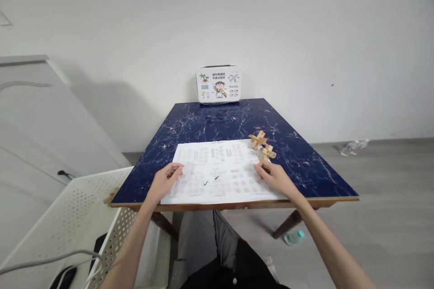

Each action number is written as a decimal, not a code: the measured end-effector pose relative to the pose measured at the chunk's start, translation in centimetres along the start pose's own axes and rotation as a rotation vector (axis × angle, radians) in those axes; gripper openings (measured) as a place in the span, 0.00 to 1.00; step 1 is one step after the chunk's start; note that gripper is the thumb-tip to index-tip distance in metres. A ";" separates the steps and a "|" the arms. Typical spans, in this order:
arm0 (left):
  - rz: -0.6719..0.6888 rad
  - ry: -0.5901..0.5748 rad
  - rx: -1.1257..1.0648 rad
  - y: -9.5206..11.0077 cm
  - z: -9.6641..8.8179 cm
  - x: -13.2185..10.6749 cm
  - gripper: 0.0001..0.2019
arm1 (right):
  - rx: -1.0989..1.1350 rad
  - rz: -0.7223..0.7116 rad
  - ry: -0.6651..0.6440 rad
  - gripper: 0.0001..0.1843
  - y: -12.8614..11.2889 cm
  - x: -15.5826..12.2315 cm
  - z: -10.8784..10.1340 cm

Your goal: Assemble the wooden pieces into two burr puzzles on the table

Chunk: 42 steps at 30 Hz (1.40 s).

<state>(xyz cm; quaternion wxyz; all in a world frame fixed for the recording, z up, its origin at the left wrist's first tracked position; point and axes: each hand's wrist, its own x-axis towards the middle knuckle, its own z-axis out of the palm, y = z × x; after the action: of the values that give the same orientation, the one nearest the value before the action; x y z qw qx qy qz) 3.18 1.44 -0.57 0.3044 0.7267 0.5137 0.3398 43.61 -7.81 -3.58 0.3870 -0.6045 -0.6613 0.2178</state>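
A white printed sheet [220,171] lies on the dark blue marbled table [305,162]. My left hand [164,180] rests on the sheet's left edge, its fingers pinched on a small clear plastic bag [187,170]. My right hand [276,176] sits at the sheet's right side, fingers closed round the lower part of a small wooden cross-shaped puzzle [267,151]. A second wooden puzzle [258,139] lies just behind it on the table, untouched.
A white box with cartoon travel pictures [219,84] stands at the table's far edge against the wall. A white perforated basket [68,221] sits at the left, with a cable. A teal-capped bottle [294,237] lies on the floor under the table.
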 end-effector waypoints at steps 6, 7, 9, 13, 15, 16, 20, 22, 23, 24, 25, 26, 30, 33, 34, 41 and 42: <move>0.051 -0.028 0.140 0.1 0.1 -0.1 0.20 | 0.004 -0.002 -0.007 0.21 -0.2 -0.3 -0.1; 0.065 -0.025 0.186 0.1 0.2 -0.2 0.19 | 0.007 0.000 -0.006 0.21 -0.3 -0.3 -0.2; 0.095 -0.015 0.275 0.3 0.5 -0.4 0.17 | 0.014 0.003 -0.004 0.21 -0.4 -0.3 -0.2; 0.154 -0.002 0.360 0.5 1.0 -0.7 0.15 | 0.028 0.014 -0.004 0.22 -0.5 -0.4 -0.3; 0.167 0.008 0.371 0.5 1.1 -0.8 0.15 | 0.034 0.022 -0.008 0.22 -0.4 -0.4 -0.3; 0.169 0.013 0.374 0.5 1.1 -0.8 0.15 | 0.039 0.025 -0.008 0.22 -0.4 -0.4 -0.3; 0.162 0.028 0.364 0.6 1.0 -0.9 0.16 | 0.078 0.041 -0.002 0.22 -0.4 -0.4 -0.3; 0.145 0.031 0.345 0.8 0.8 -0.9 0.17 | 0.097 0.050 -0.001 0.23 -0.3 -0.4 -0.3; 0.135 0.033 0.335 0.9 0.8 -0.9 0.18 | 0.105 0.052 -0.001 0.23 -0.3 -0.4 -0.3; 0.124 0.035 0.326 0.9 0.8 -1.0 0.18 | 0.113 0.052 -0.002 0.23 -0.3 -0.4 -0.3; 0.114 0.036 0.318 1.0 0.7 -1.0 0.18 | 0.121 0.052 -0.004 0.23 -0.3 -0.4 -0.3; 0.105 0.036 0.310 1.0 0.7 -1.0 0.18 | 0.130 0.053 -0.003 0.23 -0.2 -0.4 -0.3; 0.080 0.047 0.271 1.3 0.7 -1.0 0.18 | 0.175 0.069 0.006 0.23 -0.1 -0.5 -0.2; 0.067 0.063 0.249 1.4 0.6 -1.0 0.18 | 0.193 0.080 0.020 0.22 -0.2 -0.6 -0.1; 0.064 0.067 0.245 1.5 0.6 -1.0 0.18 | 0.194 0.080 0.023 0.22 -0.2 -0.6 -0.1; 0.070 0.086 0.248 1.2 0.6 -1.1 0.18 | 0.218 0.080 0.030 0.24 -0.2 -0.6 -0.2; 0.071 0.087 0.247 1.2 0.6 -1.1 0.18 | 0.223 0.080 0.030 0.24 -0.2 -0.6 -0.2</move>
<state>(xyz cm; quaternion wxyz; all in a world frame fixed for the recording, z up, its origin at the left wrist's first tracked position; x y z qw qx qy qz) 4.08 0.00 -0.19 0.1780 0.7609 0.5382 0.3157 43.58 -8.49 -3.47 0.4527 -0.5868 -0.6025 0.2962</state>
